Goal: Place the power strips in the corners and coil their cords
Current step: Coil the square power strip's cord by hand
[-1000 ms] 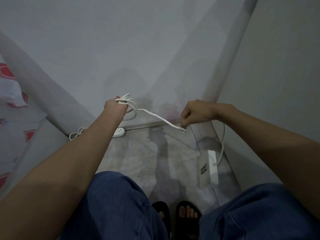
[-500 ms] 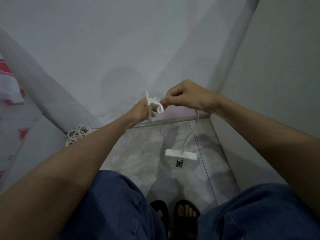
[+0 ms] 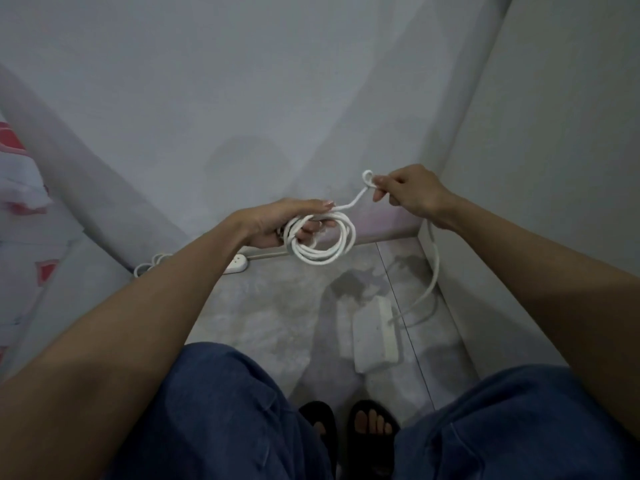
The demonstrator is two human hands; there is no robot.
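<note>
While left hand [image 3: 277, 220] grips cord coil [image 3: 322, 242]

white cord [image 3: 322, 249], blue jeans [image 3: 221, 414], black sandals [image 3: 372, 441]

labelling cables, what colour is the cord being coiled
White, like its power strip; the cord shows best in the head view.
</note>
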